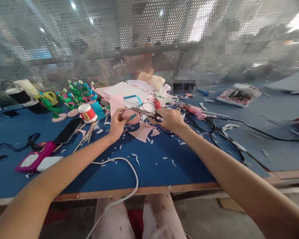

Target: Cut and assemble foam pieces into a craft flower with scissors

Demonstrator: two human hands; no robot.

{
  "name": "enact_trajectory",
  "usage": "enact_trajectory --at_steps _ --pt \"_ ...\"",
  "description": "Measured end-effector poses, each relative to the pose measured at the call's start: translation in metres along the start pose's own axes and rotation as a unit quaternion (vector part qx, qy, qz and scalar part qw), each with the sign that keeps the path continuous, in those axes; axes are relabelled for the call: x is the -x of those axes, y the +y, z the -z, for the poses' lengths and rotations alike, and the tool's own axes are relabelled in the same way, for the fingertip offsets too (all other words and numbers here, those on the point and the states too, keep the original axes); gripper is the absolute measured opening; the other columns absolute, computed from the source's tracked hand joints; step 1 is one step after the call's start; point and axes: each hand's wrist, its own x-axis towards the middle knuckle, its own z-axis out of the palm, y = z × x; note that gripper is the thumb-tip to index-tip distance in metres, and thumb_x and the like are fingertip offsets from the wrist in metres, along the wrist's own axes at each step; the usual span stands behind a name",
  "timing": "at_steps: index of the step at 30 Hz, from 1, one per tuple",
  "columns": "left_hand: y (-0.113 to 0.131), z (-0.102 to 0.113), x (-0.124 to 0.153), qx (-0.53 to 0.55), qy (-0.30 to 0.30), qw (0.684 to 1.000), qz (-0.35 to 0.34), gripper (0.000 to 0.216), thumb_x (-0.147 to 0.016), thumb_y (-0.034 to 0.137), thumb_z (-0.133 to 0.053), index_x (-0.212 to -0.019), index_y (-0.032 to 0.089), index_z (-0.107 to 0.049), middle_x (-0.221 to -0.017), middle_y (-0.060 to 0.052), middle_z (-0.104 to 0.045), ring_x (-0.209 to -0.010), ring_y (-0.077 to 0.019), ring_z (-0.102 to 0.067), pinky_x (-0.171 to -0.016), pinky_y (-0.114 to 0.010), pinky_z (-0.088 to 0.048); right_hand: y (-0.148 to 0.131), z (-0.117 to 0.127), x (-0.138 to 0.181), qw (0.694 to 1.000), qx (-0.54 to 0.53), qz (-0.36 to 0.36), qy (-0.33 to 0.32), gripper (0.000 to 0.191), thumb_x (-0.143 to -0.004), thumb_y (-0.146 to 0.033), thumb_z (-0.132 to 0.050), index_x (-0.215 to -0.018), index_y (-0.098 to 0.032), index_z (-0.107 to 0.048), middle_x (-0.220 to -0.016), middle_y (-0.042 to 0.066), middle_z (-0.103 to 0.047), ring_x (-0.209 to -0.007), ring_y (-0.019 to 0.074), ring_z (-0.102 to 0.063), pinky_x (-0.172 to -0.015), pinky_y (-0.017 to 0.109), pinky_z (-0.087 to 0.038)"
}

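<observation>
On my feed the left hand (pixel 117 124) pinches a round pink piece (pixel 133 119) between thumb and fingers, above the middle of the bench (pixel 159 172) and well back from its near edge. I see the right hand (pixel 170 120) wrapped around the handles of 1 pair of scissors (pixel 145 113); the blades point left, at the piece's upper rim, and I cannot tell whether they touch it. Pink paper scraps (pixel 141 131) lie just below and right of the piece. Toward the bench's far edge I have a heap of paper sheets (pixel 127 89). Nearer its left end stand 1 red-and-white cup (pixel 88 114) and several green ornaments (pixel 83 90), with 1 black phone (pixel 68 131) in front.
</observation>
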Motion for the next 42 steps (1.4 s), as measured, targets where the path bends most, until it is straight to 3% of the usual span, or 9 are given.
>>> enact_trajectory --at_steps 15,20,27,32,34,42 --pt "-0.0029 0.0019 -0.0012 -0.038 -0.002 0.999 -0.003 0.035 -0.067 0.032 -0.066 -0.096 0.019 -0.052 -0.078 0.001 -0.055 -0.064 -0.01 -0.053 -0.054 -0.02 -0.046 0.0001 0.002 0.0004 1.0 0.012 -0.012 -0.019 0.055 -0.081 -0.06 -0.027 -0.087 -0.016 -0.06 -0.083 0.01 -0.067 -0.074 0.0209 -0.059 -0.052 0.026 -0.023" --pt "-0.004 0.0021 -0.0025 -0.081 0.004 0.996 -0.034 0.034 -0.072 0.035 -0.062 -0.101 0.02 -0.052 -0.092 -0.003 -0.058 -0.077 -0.0137 -0.056 -0.065 -0.024 -0.048 -0.0022 0.0052 0.0004 0.999 0.004 -0.031 -0.029 0.056 -0.082 -0.06 -0.025 -0.091 -0.016 -0.059 -0.087 0.011 -0.067 -0.077 0.0218 -0.06 -0.054 0.027 -0.027" --pt "-0.0021 0.0034 -0.0033 -0.128 0.027 0.987 -0.089 0.03 -0.08 0.038 -0.052 -0.104 0.021 -0.05 -0.107 -0.006 -0.056 -0.104 -0.0185 -0.051 -0.093 -0.036 -0.042 0.0048 0.002 -0.0036 0.997 -0.006 -0.056 -0.043 0.058 -0.08 -0.063 -0.024 -0.09 -0.016 -0.057 -0.086 0.011 -0.067 -0.077 0.0234 -0.061 -0.054 0.027 -0.028" --pt "-0.0053 0.0015 0.0 -0.028 -0.021 0.999 0.008 0.042 -0.075 0.042 -0.056 -0.11 0.024 -0.042 -0.117 -0.008 -0.046 -0.097 -0.0204 -0.056 -0.066 -0.032 -0.055 0.0067 0.0039 -0.0031 0.999 -0.009 -0.033 -0.034 0.056 -0.081 -0.061 -0.026 -0.093 -0.016 -0.057 -0.09 0.011 -0.066 -0.079 0.0232 -0.06 -0.054 0.027 -0.028" --pt "-0.005 0.0008 0.0005 -0.018 -0.027 0.999 0.015 0.049 -0.07 0.042 -0.062 -0.111 0.025 -0.041 -0.119 -0.009 -0.044 -0.1 -0.0225 -0.054 -0.062 -0.03 -0.056 0.0066 0.0042 -0.0026 0.999 -0.007 -0.027 -0.037 0.056 -0.081 -0.061 -0.026 -0.092 -0.016 -0.057 -0.088 0.011 -0.066 -0.078 0.0228 -0.06 -0.054 0.027 -0.027" --pt "0.0037 0.0013 -0.0011 -0.085 -0.018 0.995 -0.056 0.045 -0.07 0.039 -0.063 -0.108 0.021 -0.047 -0.114 -0.009 -0.052 -0.108 -0.0223 -0.05 -0.082 -0.032 -0.05 0.0049 0.0032 -0.0017 1.0 -0.003 -0.007 -0.028 0.055 -0.08 -0.061 -0.027 -0.089 -0.016 -0.057 -0.087 0.009 -0.066 -0.077 0.0207 -0.059 -0.052 0.027 -0.025"
